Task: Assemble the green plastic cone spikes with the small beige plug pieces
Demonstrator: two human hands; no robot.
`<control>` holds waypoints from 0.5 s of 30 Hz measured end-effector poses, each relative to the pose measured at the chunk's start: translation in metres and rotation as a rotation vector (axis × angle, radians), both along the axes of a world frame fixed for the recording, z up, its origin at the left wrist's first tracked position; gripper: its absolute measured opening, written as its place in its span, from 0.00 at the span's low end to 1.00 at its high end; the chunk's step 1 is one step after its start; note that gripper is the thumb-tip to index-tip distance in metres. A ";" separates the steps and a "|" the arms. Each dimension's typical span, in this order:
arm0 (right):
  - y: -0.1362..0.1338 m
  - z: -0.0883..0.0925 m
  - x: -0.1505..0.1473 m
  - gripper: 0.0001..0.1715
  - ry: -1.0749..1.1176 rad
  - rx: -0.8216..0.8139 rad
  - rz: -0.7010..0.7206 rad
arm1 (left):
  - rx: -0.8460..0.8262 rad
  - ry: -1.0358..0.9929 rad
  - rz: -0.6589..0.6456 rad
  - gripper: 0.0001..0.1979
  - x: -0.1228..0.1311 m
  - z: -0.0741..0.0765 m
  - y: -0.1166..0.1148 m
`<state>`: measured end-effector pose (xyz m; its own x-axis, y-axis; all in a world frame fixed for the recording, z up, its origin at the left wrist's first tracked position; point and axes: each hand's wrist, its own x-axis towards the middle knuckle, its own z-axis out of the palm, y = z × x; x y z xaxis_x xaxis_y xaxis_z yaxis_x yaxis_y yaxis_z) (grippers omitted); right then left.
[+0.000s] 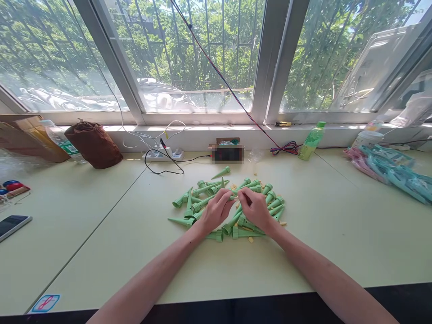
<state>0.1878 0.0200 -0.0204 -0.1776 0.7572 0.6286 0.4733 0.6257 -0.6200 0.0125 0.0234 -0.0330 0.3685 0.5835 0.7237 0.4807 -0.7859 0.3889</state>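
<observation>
A heap of several green cone-shaped plastic spikes (202, 192) lies on the pale table (135, 252), with small yellowish bits (250, 240) scattered among them. My left hand (216, 210) is closed around one green spike (232, 197) above the heap. My right hand (255, 209) is closed in a pinch right at that spike's end, holding a small yellowish piece. The two hands nearly touch at the fingertips.
At the back stand a power strip (164, 155) with cables, a small box (226, 152), a green bottle (312, 140) and a brown pouch (93, 145). A phone (13, 225) lies at the left, and pink and teal packets (388, 168) at the right.
</observation>
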 end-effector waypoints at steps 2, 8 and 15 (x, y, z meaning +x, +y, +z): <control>-0.001 0.000 0.000 0.16 0.002 0.004 -0.015 | 0.003 0.018 -0.008 0.08 -0.001 0.001 -0.001; -0.002 -0.001 -0.002 0.13 0.027 0.005 -0.034 | 0.053 0.000 -0.001 0.07 0.000 0.002 0.001; -0.001 -0.002 -0.001 0.13 0.043 0.072 0.035 | 0.075 -0.158 0.096 0.02 0.003 -0.002 0.006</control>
<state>0.1866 0.0194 -0.0223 -0.1748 0.7037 0.6887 0.4245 0.6850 -0.5921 0.0157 0.0295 -0.0347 0.1922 0.5526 0.8110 0.4925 -0.7691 0.4073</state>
